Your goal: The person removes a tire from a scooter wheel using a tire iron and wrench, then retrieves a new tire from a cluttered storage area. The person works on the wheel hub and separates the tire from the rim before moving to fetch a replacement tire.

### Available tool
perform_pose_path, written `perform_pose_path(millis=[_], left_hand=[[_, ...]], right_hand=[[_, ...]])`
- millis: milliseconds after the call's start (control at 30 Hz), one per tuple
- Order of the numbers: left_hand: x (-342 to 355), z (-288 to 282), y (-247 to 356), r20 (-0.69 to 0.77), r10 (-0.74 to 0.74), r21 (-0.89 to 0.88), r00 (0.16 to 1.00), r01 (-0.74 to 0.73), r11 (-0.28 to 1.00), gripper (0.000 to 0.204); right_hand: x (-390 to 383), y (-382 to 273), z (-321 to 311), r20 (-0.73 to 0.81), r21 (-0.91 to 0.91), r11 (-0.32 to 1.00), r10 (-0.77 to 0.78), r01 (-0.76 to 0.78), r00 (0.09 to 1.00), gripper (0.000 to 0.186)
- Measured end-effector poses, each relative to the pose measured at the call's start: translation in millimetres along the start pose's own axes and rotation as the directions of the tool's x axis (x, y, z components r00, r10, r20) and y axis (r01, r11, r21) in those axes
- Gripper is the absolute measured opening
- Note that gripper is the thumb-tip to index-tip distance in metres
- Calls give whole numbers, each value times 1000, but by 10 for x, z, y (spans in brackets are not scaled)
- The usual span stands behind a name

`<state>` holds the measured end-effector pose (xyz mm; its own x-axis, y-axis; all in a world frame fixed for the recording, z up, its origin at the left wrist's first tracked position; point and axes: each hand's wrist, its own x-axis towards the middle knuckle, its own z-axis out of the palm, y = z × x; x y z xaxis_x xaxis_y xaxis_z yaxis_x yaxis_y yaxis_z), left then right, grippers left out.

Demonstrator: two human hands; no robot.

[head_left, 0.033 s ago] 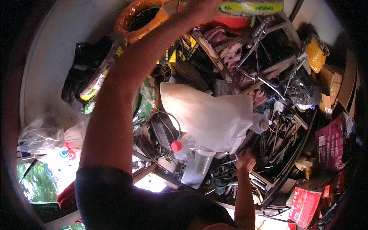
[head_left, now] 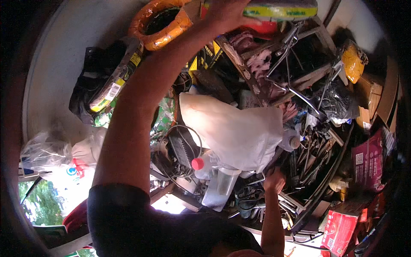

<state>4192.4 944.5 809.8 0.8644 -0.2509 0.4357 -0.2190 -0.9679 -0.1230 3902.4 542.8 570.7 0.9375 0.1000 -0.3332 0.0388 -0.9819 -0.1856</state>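
Observation:
My left arm stretches up across the view, and my left hand is at the top edge against a tyre wrapped in clear film with a yellow-green band. The hand appears closed on the tyre's left end, though its fingers are partly cut off by the frame. My right hand is low on the right of the middle, its fingers curled in beside the lower corner of a white sack. What those fingers grip is hidden. A clear bottle with a red cap and a translucent cup lie below the sack.
An orange-wrapped tyre leans at the upper left. Metal rods and a spring lie on a wooden frame at the upper right. Loose tools fill the right. A red box sits at the lower right.
The wrapped tyre and my left hand have come slightly down into view, and my left arm has shifted a little to the right. My right hand stays where it was.

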Motion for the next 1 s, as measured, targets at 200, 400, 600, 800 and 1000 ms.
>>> perform_pose_path(millis=[200,400,600,800,1000], left_hand=[[-986,373,-1032,-376,-120,-103,919,88,991,99],[-1942,554,-2259,464,-550,274,695,478,835,118],[-1917,759,-2903,385,-305,39,871,315,948,108],[-818,-338,-2649,451,-242,-407,859,439,801,89],[-134,-997,-2339,293,-390,-769,873,458,447,80]], right_hand=[[1,48,90,16,2,1000,-1,1,1000,19],[7,29,87,44,-23,998,-65,66,997,20],[-25,87,161,25,-37,996,-81,82,996,20],[-7,11,72,5,-26,999,-40,40,999,19],[0,-14,37,-26,12,1000,-26,27,999,16]])
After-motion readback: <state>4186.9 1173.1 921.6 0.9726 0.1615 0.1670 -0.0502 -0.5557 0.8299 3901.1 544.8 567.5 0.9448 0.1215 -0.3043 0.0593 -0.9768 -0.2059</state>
